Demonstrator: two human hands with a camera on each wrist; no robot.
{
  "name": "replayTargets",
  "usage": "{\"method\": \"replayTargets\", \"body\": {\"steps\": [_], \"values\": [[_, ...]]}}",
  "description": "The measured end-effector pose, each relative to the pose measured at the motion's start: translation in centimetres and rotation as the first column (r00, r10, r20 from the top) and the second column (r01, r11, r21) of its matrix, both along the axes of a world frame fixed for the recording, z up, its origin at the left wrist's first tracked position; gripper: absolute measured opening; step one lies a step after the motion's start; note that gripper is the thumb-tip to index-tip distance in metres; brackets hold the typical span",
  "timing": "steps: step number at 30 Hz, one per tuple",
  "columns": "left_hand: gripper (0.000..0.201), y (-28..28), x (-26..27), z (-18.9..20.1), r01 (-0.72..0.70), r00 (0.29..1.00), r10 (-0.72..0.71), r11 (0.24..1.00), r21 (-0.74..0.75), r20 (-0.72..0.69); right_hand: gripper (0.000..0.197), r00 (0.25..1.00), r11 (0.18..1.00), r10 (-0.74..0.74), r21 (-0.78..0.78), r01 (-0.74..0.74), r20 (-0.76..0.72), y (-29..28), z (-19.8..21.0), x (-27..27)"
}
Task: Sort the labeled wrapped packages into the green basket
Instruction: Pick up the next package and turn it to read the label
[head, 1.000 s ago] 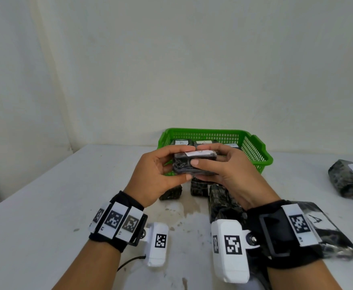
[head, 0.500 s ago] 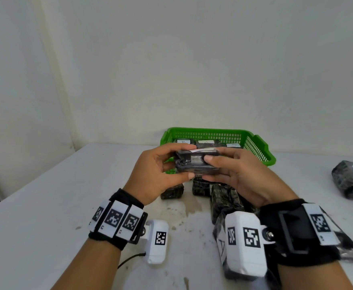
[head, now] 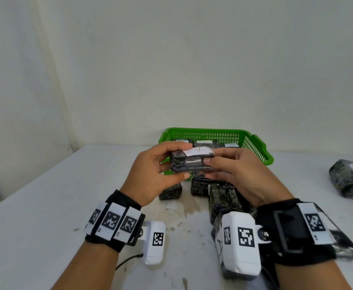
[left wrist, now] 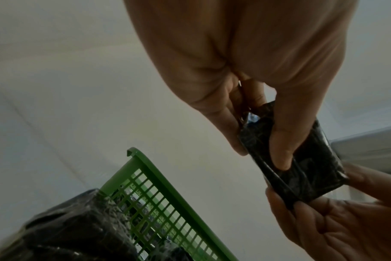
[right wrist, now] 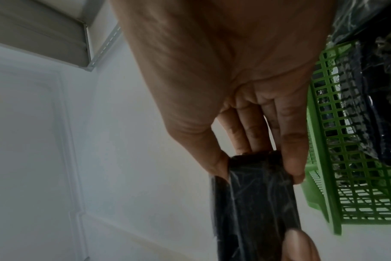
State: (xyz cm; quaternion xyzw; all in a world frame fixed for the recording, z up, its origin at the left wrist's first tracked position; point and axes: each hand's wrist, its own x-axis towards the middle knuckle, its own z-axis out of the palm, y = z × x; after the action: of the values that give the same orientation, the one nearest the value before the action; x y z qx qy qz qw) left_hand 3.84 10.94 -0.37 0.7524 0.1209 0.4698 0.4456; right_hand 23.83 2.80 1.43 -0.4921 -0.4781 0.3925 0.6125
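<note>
Both hands hold one small dark wrapped package (head: 192,163) in the air, just in front of the green basket (head: 255,141). A white label marked A lies on its top face. My left hand (head: 161,170) grips its left end, thumb below and fingers above. My right hand (head: 230,168) pinches its right end. The package (left wrist: 295,162) shows from below in the left wrist view, and as a dark block (right wrist: 252,194) in the right wrist view. Several labeled packages lie inside the basket.
Several more dark wrapped packages (head: 223,197) lie on the white table (head: 45,206) beneath my hands. One marked A (head: 220,243) sits under my right wrist. Another labeled package (head: 351,178) lies at the far right. A wall stands right behind the basket.
The held package has tilted so its white A label faces up more. Both hands keep their hold at about the same place before the basket.
</note>
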Motion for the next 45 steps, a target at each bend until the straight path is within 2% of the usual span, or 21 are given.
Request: {"method": "replayTargets", "body": {"steps": [4, 9, 18, 21, 25, 30, 33, 40, 45], "values": [[0.058, 0.1, -0.1, 0.0, 0.004, 1.0, -0.004, 1.0, -0.003, -0.003, 0.027, 1.0, 0.999, 0.015, 0.03, -0.016, 0.02, 0.1, -0.2, -0.5], [0.061, 0.0, -0.2, 0.2, 0.047, 0.999, -0.047, 0.998, -0.04, 0.011, 0.034, 0.995, 0.995, -0.037, 0.099, 0.028, 0.096, -0.1, -0.3, -0.7], [0.051, 0.3, -0.1, -0.1, -0.03, 0.999, 0.028, 0.995, -0.1, -0.021, 0.039, 0.984, 0.987, -0.08, 0.149, 0.056, 0.162, 0.1, -0.4, -0.8], [0.045, 0.2, 0.0, 0.1, -0.103, 0.994, 0.106, 0.992, -0.074, 0.037, 0.047, 0.996, 0.993, -0.002, 0.116, -0.009, 0.09, 0.2, -0.5, -0.8], [0.05, 0.3, -0.3, 0.1, -0.128, 0.988, 0.127, 0.992, 0.012, 0.083, 0.063, 0.998, 0.995, 0.044, 0.089, -0.04, -0.041, 0.2, -0.1, -1.5], [0.056, 0.0, 0.0, 0.0, -0.091, 0.996, 0.09, 0.994, 0.065, 0.025, 0.041, 0.997, 0.992, -0.073, 0.098, 0.075, -0.025, 0.9, -0.7, -1.9], [0.057, -0.1, 0.2, -0.1, -0.096, 0.995, 0.094, 0.994, 0.055, 0.028, 0.036, 0.993, 0.987, -0.112, 0.111, 0.116, -0.046, 1.0, -0.9, -1.7], [0.053, -0.4, 0.1, 0.0, -0.101, 0.994, 0.099, 0.994, 0.051, 0.047, 0.036, 0.994, 0.997, -0.019, 0.076, 0.027, -0.104, 0.9, -0.7, -2.8], [0.053, -0.3, 0.1, -0.1, -0.1, 0.994, 0.098, 0.993, 0.056, 0.042, 0.029, 0.996, 0.997, -0.025, 0.073, 0.031, -0.087, 0.7, -1.0, -3.2]]}}
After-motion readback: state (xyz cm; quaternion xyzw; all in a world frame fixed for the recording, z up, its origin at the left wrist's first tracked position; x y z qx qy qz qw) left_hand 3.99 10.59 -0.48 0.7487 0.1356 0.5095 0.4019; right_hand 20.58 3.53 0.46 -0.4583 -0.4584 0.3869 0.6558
